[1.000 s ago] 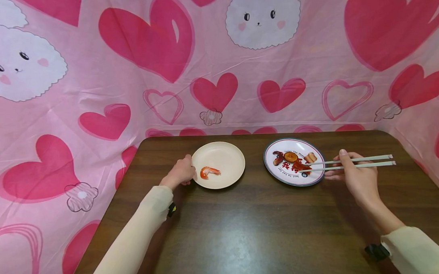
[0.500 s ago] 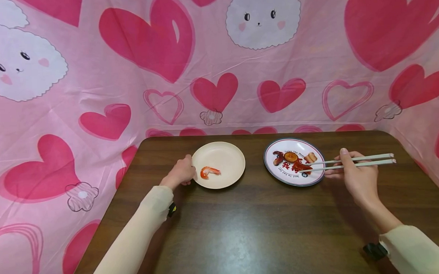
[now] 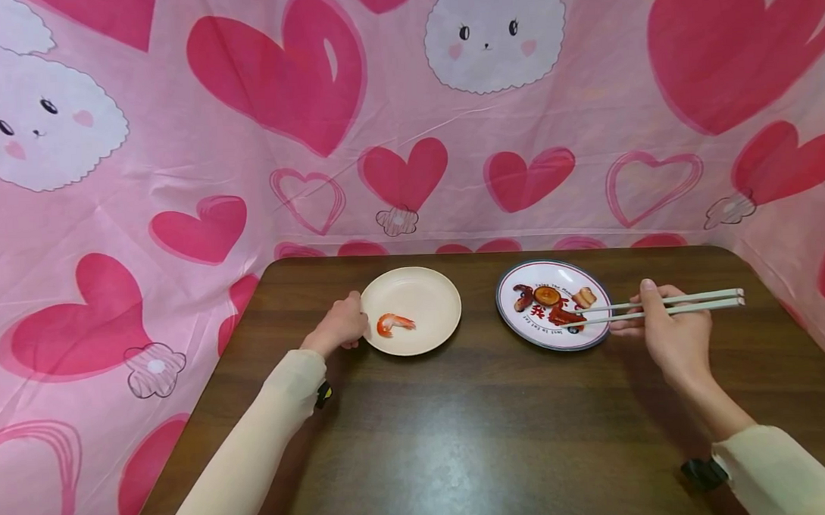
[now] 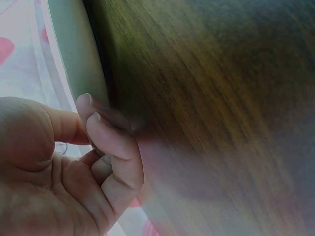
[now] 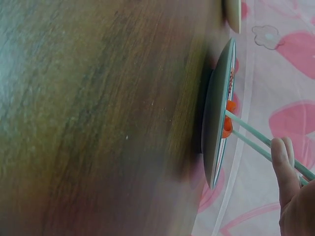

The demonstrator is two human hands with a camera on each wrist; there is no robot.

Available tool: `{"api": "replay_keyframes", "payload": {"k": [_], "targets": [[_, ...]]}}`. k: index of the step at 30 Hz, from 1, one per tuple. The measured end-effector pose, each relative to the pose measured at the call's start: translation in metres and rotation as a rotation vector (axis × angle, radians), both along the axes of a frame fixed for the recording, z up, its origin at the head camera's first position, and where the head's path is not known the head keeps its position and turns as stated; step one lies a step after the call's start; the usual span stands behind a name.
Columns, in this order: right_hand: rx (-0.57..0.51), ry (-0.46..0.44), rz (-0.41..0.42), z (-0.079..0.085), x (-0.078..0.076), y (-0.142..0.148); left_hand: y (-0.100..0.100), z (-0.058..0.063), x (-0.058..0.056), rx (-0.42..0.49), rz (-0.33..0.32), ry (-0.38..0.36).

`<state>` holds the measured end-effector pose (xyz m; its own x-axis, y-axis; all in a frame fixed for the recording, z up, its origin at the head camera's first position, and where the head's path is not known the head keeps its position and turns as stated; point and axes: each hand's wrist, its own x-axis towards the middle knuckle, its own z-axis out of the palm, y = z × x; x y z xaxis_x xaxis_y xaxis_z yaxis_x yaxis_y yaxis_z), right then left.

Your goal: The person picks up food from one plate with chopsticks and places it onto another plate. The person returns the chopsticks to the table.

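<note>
My left hand (image 3: 338, 322) grips the left rim of a round cream plate (image 3: 420, 287), its thumb and curled fingers at the edge in the left wrist view. On that plate lies an orange shrimp (image 3: 395, 323). My right hand (image 3: 674, 338) holds a pair of pale green chopsticks (image 3: 700, 302) that reach left over a white plate (image 3: 552, 267) with a dark blue rim. The chopstick tips lie on either side of a glossy reddish-brown food piece (image 3: 566, 317); whether they squeeze it cannot be told.
Also on the white plate are a round brown slice (image 3: 546, 296), a dark red piece (image 3: 523, 297) and a pale layered piece (image 3: 584, 297). Both plates stand on a dark wooden table (image 3: 445, 423). Behind it hangs a pink heart-patterned cloth (image 3: 465, 210).
The rear ends of the chopsticks have come closer together, and their tips have shifted slightly around the reddish-brown piece. My left hand and the cream plate stay where they were.
</note>
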<state>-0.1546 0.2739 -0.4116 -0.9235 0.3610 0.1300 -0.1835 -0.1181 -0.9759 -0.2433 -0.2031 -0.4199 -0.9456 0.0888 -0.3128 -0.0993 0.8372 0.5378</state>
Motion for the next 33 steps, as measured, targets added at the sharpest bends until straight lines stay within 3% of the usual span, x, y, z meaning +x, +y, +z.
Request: {"api": "replay_keyframes", "payload": {"k": [12,22,33], "targets": [[0.002,0.031,0.002,0.0028,0.0022,-0.0045,-0.0016,0.0001,0.0009,-0.002,-0.002,0.003],[-0.026,0.065,0.083,0.0012,0.0042,-0.0019,-0.0009,0.0009,0.0006,0.0,-0.003,-0.002],[0.029,0.005,0.091,-0.0001,0.0033,-0.0003,0.0001,0.0005,0.0006,-0.011,0.002,0.002]]}}
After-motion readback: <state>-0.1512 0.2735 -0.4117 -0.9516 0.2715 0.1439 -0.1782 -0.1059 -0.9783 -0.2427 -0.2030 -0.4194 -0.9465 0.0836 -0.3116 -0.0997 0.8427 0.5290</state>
